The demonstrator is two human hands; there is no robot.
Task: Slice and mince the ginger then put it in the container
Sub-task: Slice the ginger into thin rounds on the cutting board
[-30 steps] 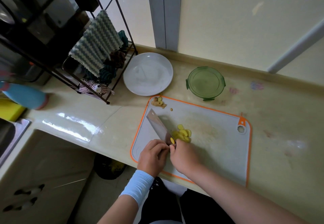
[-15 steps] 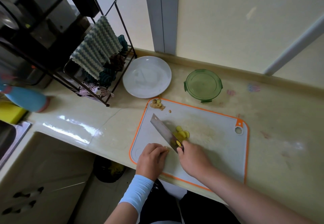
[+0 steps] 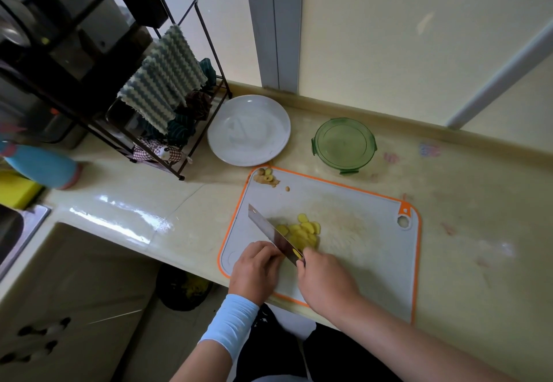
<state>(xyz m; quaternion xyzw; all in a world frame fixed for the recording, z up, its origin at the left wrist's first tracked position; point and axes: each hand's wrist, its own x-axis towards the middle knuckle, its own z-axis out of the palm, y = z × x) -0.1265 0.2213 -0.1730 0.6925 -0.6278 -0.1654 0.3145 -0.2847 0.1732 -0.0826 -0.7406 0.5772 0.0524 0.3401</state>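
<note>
A grey cutting board with an orange rim [image 3: 374,250] lies on the counter. My right hand [image 3: 324,278] grips the handle end of a cleaver [image 3: 269,230]; its blade angles away to the upper left. One yellow ginger slice [image 3: 296,252] sticks to the blade. My left hand [image 3: 254,266] is curled against the blade's left side over a ginger piece that it hides. A pile of cut ginger slices [image 3: 303,232] lies right of the blade. Ginger peel scraps [image 3: 266,176] sit at the board's far left corner. The green round container [image 3: 344,145] stands behind the board.
A white plate [image 3: 248,130] sits left of the container. A black wire rack with cloths [image 3: 167,94] stands at the back left, with a blue bottle [image 3: 42,166] and the sink edge [image 3: 21,232] further left. A bin [image 3: 182,289] sits on the floor below.
Both hands and the cleaver stay at the board's near left, shifting slightly. The slice stuck to the blade remains. The pile of slices right of the blade looks a little fuller.
</note>
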